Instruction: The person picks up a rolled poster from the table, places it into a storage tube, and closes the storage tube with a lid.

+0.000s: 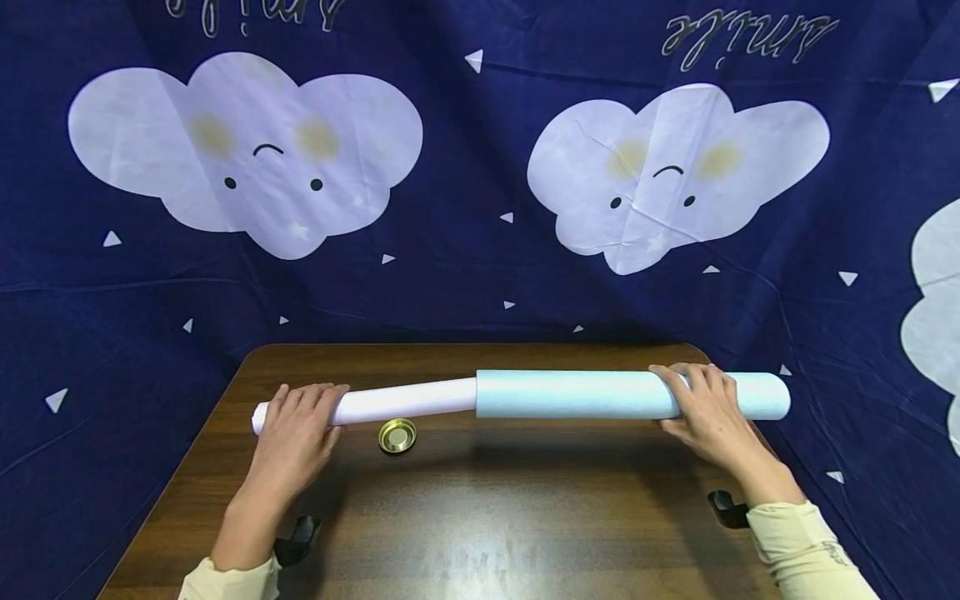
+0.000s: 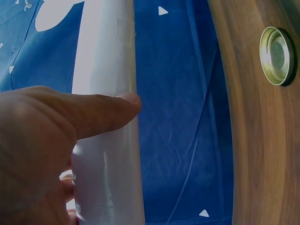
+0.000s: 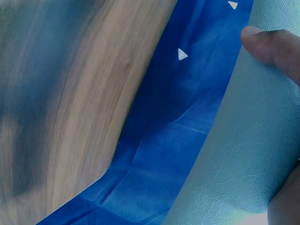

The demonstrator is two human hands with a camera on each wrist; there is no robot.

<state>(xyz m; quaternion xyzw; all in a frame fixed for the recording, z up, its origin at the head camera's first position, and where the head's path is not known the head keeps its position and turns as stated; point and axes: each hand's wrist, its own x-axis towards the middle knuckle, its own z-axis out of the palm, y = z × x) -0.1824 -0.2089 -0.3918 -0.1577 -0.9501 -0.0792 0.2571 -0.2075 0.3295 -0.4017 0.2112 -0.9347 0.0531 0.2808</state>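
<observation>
A white roll [image 1: 405, 401], seemingly of paper or film, runs sideways into the open left end of a light blue tube [image 1: 570, 394] with a textured surface. My left hand [image 1: 296, 429] grips the roll near its outer end; the thumb lies across it in the left wrist view, where a strip of clear tape shows on the roll [image 2: 105, 168]. My right hand [image 1: 705, 412] holds the blue tube toward its rounded right end, fingers over the top and thumb below. Both pieces are held above the table, with the tube's shadow beneath. The roll's inner end is hidden inside the tube.
A round gold lid [image 1: 397, 436] lies on the wooden table [image 1: 465, 517], just below the roll. Behind the table hangs a dark blue cloth [image 1: 465, 208] with clouds. Black pieces [image 1: 727, 508] show near each wrist.
</observation>
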